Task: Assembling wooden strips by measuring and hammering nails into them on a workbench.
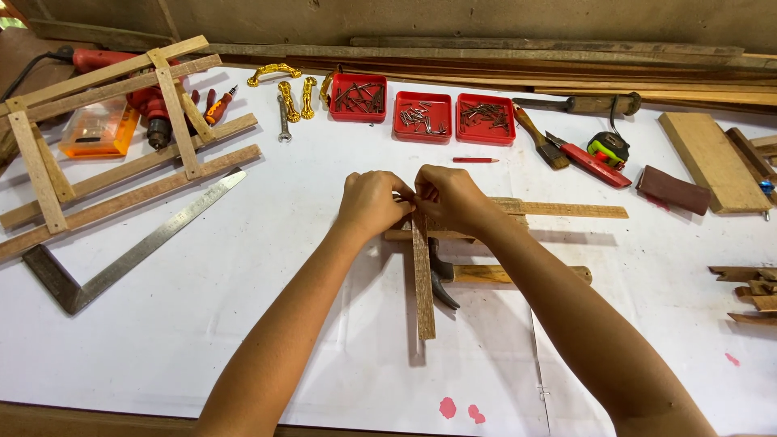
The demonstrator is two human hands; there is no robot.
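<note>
Head view, worktable seen from above. I list things from largest to smallest.

White table cover (202,324): broad bare room lies in front of and to the left of my hands; its near edge runs just below my forearms, so I judge there is space to draw back.

Slat frame (105,137): laid at the far left over a red drill (121,69), well apart from the work.

Steel square (121,259): flat, just beside the frame's lowest slat.

Hammer (486,275): lying crosswise under the strip, its claw near the strip's right edge; I judge it serves as a prop.

Wooden strip (422,283): runs from my fingers toward me, crossing a second slat (566,210) at its far end.

Left hand (371,204) and right hand (453,198): both closed in a pinch at the top of the strip, fingertips touching at the joint, probably steadying it; whether something small sits between them I cannot tell.

Three red trays (421,117): nails and screws, near at the far edge.

Red pencil (475,160): between trays and hands.
</note>
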